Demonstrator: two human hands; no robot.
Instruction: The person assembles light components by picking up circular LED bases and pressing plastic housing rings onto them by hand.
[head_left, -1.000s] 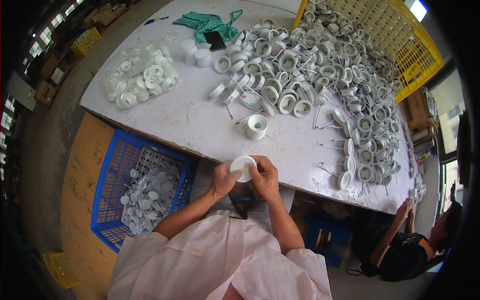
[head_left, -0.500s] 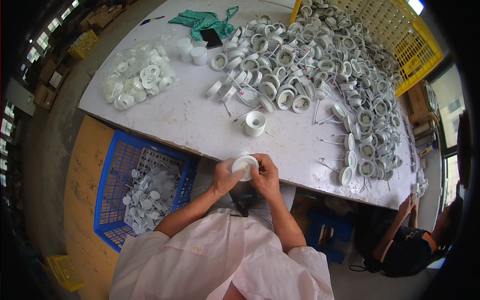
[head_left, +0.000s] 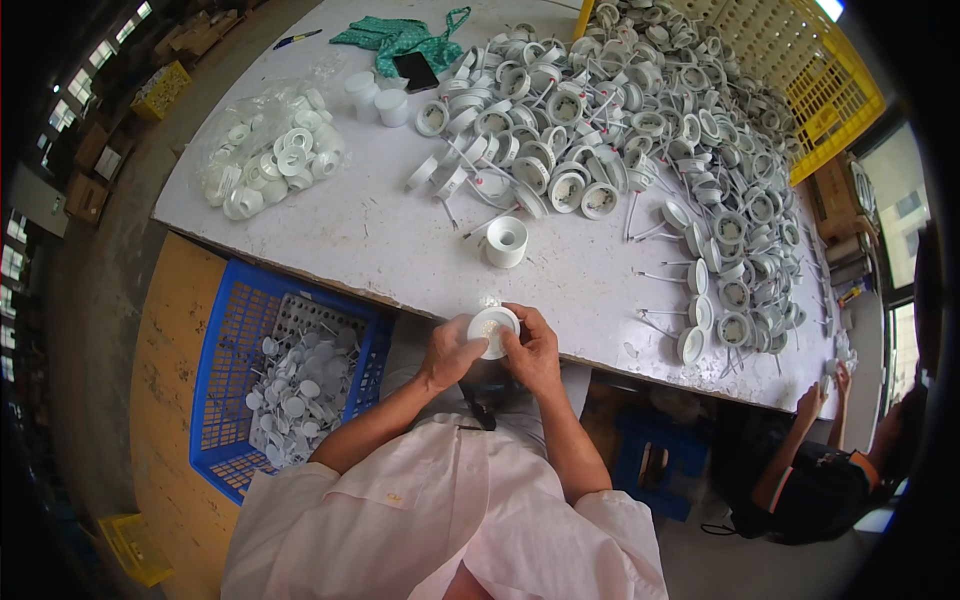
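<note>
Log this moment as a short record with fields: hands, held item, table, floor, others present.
left hand: grips the round white fitting from its left
right hand: grips the same fitting from its right
table: white, with a big heap of white fittings, one upright white fitting, a clear bag of white parts, a green cloth
floor: blue crate holding white parts
others: a seated person at the table's right end
</note>
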